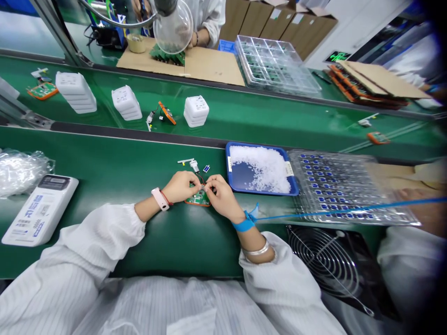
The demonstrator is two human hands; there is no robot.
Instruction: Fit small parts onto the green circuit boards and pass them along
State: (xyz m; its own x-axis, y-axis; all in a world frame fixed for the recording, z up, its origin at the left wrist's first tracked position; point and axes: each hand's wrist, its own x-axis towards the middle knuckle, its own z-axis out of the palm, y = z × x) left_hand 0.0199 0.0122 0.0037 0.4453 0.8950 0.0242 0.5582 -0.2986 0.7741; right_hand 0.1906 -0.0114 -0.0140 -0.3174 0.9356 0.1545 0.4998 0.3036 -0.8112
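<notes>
A small green circuit board (pixel 198 199) with an orange edge lies on the green table in front of me. My left hand (pixel 181 186) pinches at the board's upper left, and my right hand (pixel 220 195) pinches at its upper right. The fingertips of both hands nearly meet over the board; what they hold is too small to make out. Thin dark wires run from the board to a white connector part (pixel 194 165) just above. Near it lie a thin white strip (pixel 185 161) and a little blue-and-white piece (pixel 206 168).
A blue tray (pixel 244 179) of white pellets stands right of my hands, beside clear blister trays (pixel 335 186) of small blue parts. A white device (pixel 40 209) lies left. White stacked cases (pixel 196 111) and orange boards line the belt ahead. A blue wrist cord (pixel 349 210) stretches right. Co-workers sit opposite and at right.
</notes>
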